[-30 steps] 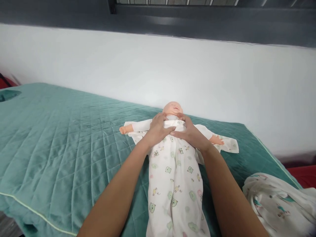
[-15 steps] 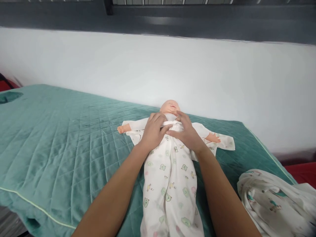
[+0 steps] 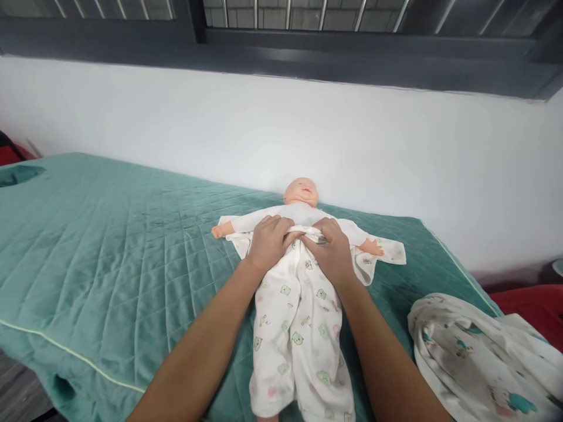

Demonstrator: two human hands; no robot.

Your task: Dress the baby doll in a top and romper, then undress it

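A baby doll [image 3: 301,191] lies on its back on a green quilted bed [image 3: 109,234], arms spread, in a plain white top. A white printed romper [image 3: 299,328] covers its body and legs. My left hand [image 3: 267,240] and my right hand [image 3: 331,249] sit side by side on the doll's chest. Both have their fingers curled round the bunched top edge of the romper [image 3: 308,231]. The doll's bare hands [image 3: 216,232] stick out on each side.
A crumpled white printed cloth [image 3: 475,357] lies at the bed's right end. A white wall runs behind the bed, with a dark barred window frame [image 3: 352,47] above. Something red [image 3: 532,305] sits past the bed on the right.
Both hands slid down from the doll's neck to its chest and drew the romper's top edge with them, baring the white top. The fingers went from flat to gripping.
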